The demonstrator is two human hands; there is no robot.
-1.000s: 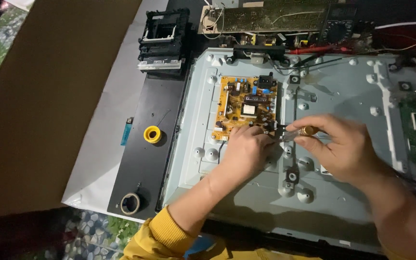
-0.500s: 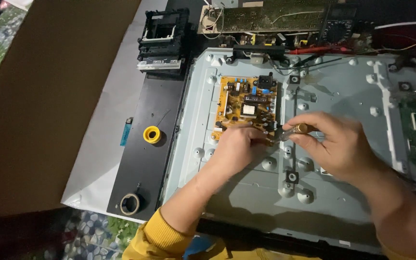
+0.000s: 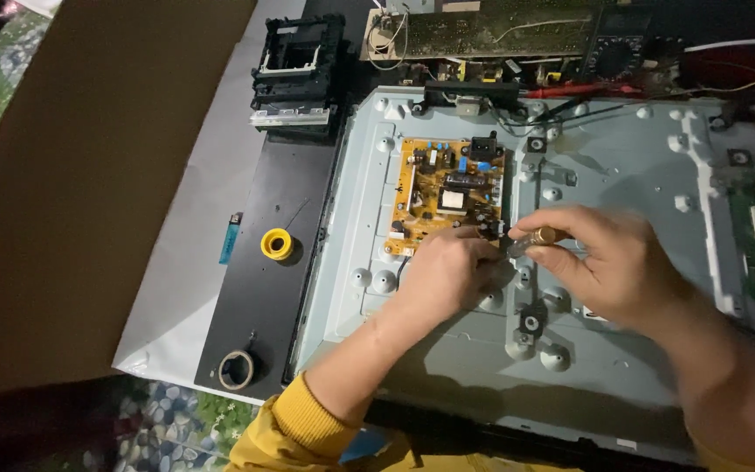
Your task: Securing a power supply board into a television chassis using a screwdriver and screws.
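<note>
Hands: both meet at centre frame, over the lower right corner of the orange power supply board [image 3: 449, 194].
Left hand [image 3: 447, 273]: fingers curled together and resting on the board's lower right edge; whether they pinch anything cannot be told, the fingertips being hidden.
Right hand [image 3: 609, 262]: fingers closed round a screwdriver [image 3: 530, 238] with an amber handle, held nearly level, tip pointing left toward the left hand.
Change: against half a second ago the left hand has drawn slightly lower and nearer the screwdriver tip; the right hand sits at almost the same spot. A second ago the pair stood much the same.
Bearing on the work: in my judgement the effort remains fixed on one point at the board's corner, with no part visibly freed or lifted.
Board location: seated on the grey metal back panel [image 3: 622, 157], upper centre of frame.
Left of panel: black strip of bench [image 3: 264, 297] carrying a yellow solder spool [image 3: 277, 244] and, lower left, a tape roll [image 3: 236, 369].
Beside spool: small blue lighter-like item [image 3: 230, 238], kind uncertain.
Upper left: black plastic frame assembly [image 3: 297, 72].
Far left: brown cardboard sheet [image 3: 89, 175].
</note>
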